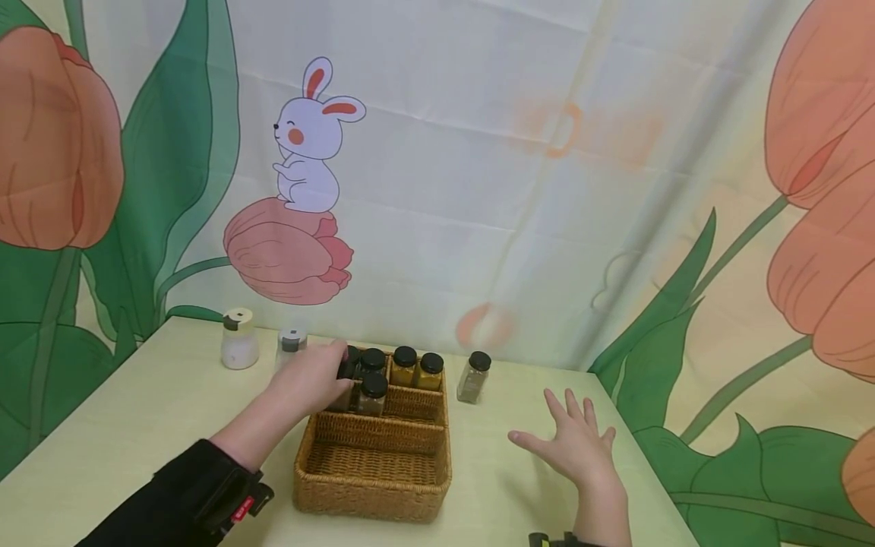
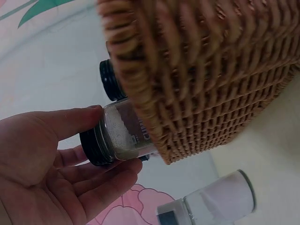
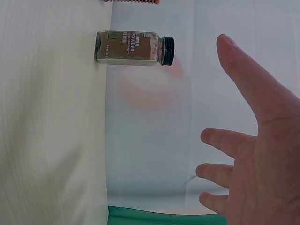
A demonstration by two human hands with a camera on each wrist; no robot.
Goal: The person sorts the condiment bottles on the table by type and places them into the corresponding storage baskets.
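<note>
Left hand [image 1: 311, 384] pinching black-lidded glass jar [image 2: 125, 129], partly inside the coarse-woven basket [image 1: 372, 497] by its left rim, right hand [image 1: 573, 447] spread above smooth table [image 1: 481, 471], open room between it and basket.

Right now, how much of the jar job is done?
If jars are going in, two yellow glass jars with black lids look done, standing in the brown wicker basket. In hand: the left grip holds another black-lidded glass jar, partly behind the basket's wall. Possibly left: the glass cumin powder jar on the pale table.
</note>
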